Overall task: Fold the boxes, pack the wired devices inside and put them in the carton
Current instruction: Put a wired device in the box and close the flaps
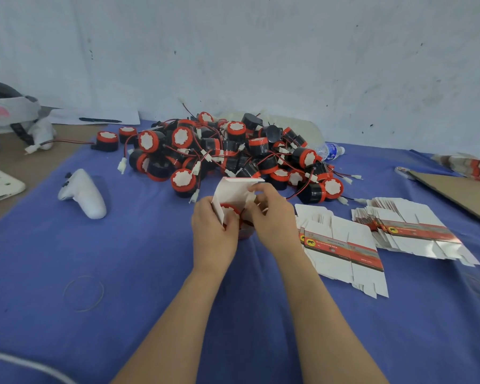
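Box [234,194], white and half-formed, sits just in front of the pile [227,151] of black-and-red wired devices, held between both hands over the blue cloth [122,273]. I cannot tell whether it touches the cloth. 1 wired device [230,210] shows red-rimmed in the box's open mouth, and the lid flap stands up behind it. Left hand [212,231] grips the box's left side with its fingers curled round it. Right hand [272,217] pinches a side flap at the box's right edge. Right of the pile and nearer me lie 2 fanned stacks of flat box blanks [341,253], printed side up. A brown cardboard sheet [460,195] lies further right. Left of the pile I note a white controller [83,194]. Well in front of the pile, to its left, lies 1 rubber band [83,293]. A water bottle [331,151] lies against the pile's right edge.
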A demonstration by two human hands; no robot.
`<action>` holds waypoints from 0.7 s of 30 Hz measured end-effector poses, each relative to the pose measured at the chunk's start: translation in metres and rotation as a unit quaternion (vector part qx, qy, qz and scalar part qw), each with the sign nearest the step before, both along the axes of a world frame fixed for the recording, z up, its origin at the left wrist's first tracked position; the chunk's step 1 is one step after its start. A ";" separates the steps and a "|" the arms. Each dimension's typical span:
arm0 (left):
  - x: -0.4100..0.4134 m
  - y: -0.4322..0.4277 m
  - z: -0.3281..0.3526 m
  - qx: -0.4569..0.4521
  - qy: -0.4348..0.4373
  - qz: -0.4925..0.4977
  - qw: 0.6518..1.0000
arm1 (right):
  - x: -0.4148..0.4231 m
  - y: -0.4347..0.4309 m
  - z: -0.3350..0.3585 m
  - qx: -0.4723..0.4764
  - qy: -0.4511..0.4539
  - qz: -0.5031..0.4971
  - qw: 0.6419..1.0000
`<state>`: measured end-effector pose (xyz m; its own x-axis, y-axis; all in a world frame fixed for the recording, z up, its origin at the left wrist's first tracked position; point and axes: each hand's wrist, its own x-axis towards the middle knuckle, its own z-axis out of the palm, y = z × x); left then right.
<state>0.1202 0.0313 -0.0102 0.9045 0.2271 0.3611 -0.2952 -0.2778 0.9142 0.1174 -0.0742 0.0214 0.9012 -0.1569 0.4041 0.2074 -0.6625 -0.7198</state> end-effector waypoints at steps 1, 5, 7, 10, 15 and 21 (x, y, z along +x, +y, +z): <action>0.000 0.000 0.000 0.000 0.000 0.002 1.000 | 0.001 0.000 -0.001 -0.028 0.002 -0.013 1.000; -0.001 0.001 0.000 0.014 -0.008 0.010 1.000 | 0.001 0.000 -0.002 -0.079 -0.003 -0.076 0.994; -0.002 0.000 0.000 0.035 -0.020 0.013 0.999 | 0.000 0.000 -0.002 -0.081 -0.013 -0.110 0.991; -0.003 -0.001 0.000 0.050 -0.024 0.019 0.998 | -0.001 0.000 -0.001 -0.101 -0.008 -0.118 0.988; -0.003 0.000 0.001 0.037 -0.021 0.025 0.999 | -0.001 0.003 0.000 -0.154 0.039 -0.095 0.983; -0.003 0.000 0.002 0.006 0.000 0.025 1.000 | -0.001 0.007 0.000 -0.247 0.078 -0.064 0.964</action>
